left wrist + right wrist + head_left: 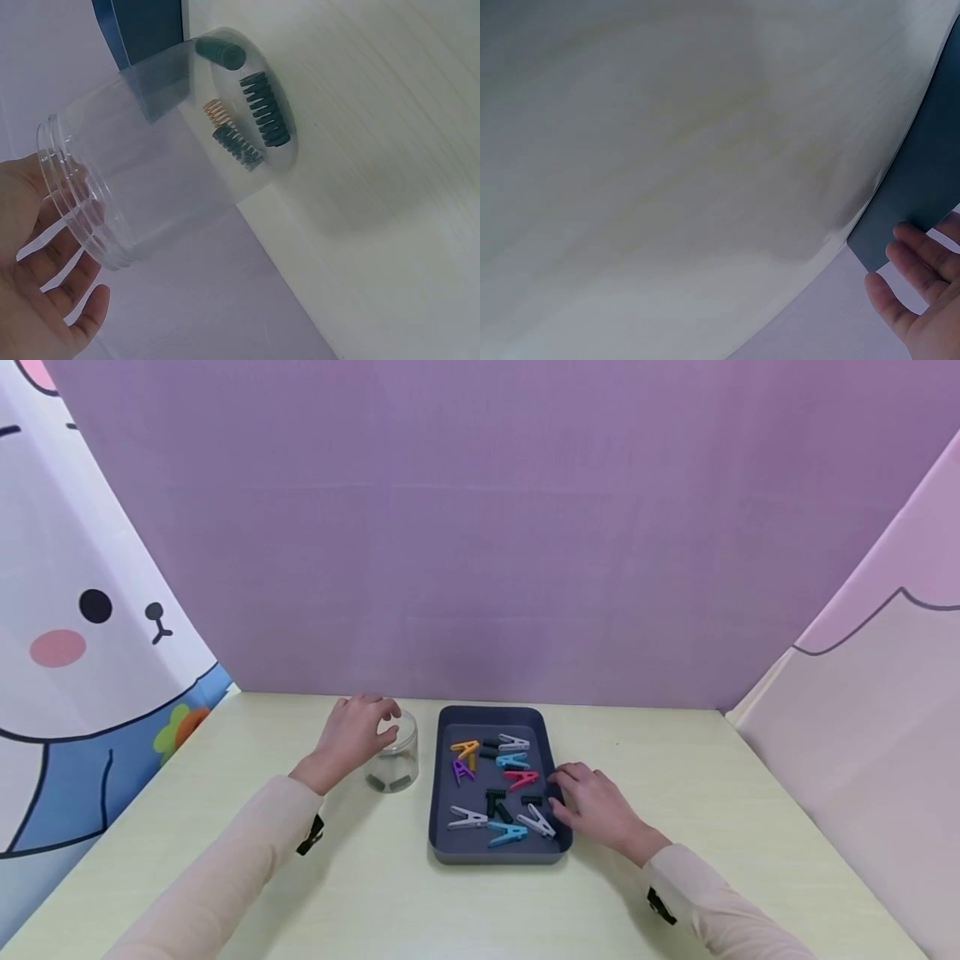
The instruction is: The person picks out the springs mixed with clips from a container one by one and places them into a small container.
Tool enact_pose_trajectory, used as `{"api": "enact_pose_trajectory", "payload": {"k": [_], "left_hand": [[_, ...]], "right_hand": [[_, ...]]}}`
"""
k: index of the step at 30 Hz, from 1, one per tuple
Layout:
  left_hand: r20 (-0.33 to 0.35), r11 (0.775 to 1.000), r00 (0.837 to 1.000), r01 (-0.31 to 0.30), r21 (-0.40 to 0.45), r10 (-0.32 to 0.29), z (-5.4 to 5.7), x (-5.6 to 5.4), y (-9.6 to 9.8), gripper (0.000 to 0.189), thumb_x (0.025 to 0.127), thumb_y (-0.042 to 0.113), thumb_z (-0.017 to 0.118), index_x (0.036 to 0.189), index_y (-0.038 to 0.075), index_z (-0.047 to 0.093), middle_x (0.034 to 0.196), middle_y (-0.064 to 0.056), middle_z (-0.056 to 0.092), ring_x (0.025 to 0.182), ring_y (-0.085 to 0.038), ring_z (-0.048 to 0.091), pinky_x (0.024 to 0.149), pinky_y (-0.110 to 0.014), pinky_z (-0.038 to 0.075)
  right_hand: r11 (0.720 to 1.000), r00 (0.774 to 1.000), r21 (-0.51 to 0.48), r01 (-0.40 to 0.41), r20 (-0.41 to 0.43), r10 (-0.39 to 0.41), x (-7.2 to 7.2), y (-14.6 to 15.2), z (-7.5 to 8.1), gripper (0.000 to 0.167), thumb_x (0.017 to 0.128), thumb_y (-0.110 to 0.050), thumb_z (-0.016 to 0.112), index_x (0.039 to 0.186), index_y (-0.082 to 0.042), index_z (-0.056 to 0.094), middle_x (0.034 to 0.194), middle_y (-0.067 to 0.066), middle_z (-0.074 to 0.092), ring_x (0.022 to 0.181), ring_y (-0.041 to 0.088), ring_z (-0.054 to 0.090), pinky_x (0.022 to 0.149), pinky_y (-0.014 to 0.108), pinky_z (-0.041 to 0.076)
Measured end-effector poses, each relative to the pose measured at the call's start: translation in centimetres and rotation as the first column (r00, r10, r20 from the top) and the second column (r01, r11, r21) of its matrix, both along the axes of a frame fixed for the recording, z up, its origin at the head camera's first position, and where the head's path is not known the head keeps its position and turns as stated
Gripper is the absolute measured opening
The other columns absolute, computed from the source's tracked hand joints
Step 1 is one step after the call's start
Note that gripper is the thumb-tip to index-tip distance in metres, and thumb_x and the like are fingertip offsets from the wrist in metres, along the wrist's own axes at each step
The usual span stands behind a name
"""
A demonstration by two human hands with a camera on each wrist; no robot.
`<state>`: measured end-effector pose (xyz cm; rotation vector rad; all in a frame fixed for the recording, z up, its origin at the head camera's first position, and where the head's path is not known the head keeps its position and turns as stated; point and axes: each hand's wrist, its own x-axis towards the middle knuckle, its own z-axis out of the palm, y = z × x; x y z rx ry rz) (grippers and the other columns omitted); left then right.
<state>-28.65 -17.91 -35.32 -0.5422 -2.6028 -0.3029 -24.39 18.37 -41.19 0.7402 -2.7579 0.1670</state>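
Observation:
My left hand [356, 731] is over the mouth of a clear jar [402, 760], fingers loosely bent at its rim, with nothing visible between them. Through the wall of the upright jar, the left wrist view shows dark green springs [265, 110] and a small orange spring [217, 113] at the bottom. My right hand [596, 802] rests at the right side of a dark grey tray [498, 858], fingers relaxed near its edge. Inside the tray lie several plastic clips, among them a red clip [521, 778] and a blue clip [508, 833], and several dark springs [495, 793].
The jar stands just left of the tray on a pale wooden table [360, 893]. A purple cloth wall [480, 543] rises behind the table's far edge. Printed cloth panels [97, 693] flank the table on both sides.

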Motion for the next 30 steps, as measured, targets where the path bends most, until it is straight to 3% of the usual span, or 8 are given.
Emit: {"api": "enact_pose_trajectory", "payload": {"k": [11,19,30], "left_hand": [[-0.057,0.999,0.998,0.03,0.023,-0.028,0.8,0.1,1.4,0.017,0.078,0.021,0.066,0.093,0.013,0.067,0.086,-0.003,0.068,0.083,-0.027,0.058,0.072,-0.042,0.042],[-0.023,0.997,0.997,0.073,0.005,-0.073,0.7,0.0,3.4,0.018,0.08,0.022,0.065,0.096,0.014,0.066,0.089,-0.001,0.067,0.085,-0.023,0.057,0.076,-0.041,0.043],[0.079,0.99,0.994,0.079,-0.116,-0.07,-0.5,0.3,6.2,0.02,0.081,0.03,0.065,0.098,0.019,0.065,0.092,0.002,0.063,0.085,-0.02,0.053,0.079,-0.039,0.042]], "right_hand": [[1.0,1.0,-0.002,-0.003,0.005,0.003,-0.1,0.0,0.1,0.033,0.083,-0.032,0.062,0.107,-0.01,0.063,0.113,0.007,0.06,0.106,0.021,0.054,0.086,0.045,0.047],[1.0,0.999,0.008,0.012,0.029,-0.012,-0.2,0.0,0.3,0.034,0.084,-0.033,0.06,0.108,-0.01,0.063,0.115,0.007,0.059,0.107,0.021,0.054,0.087,0.045,0.046],[1.0,1.0,0.004,0.012,0.028,-0.013,-0.2,-0.2,0.4,0.032,0.082,-0.032,0.062,0.106,-0.01,0.063,0.113,0.007,0.06,0.106,0.021,0.054,0.086,0.044,0.047]]}}
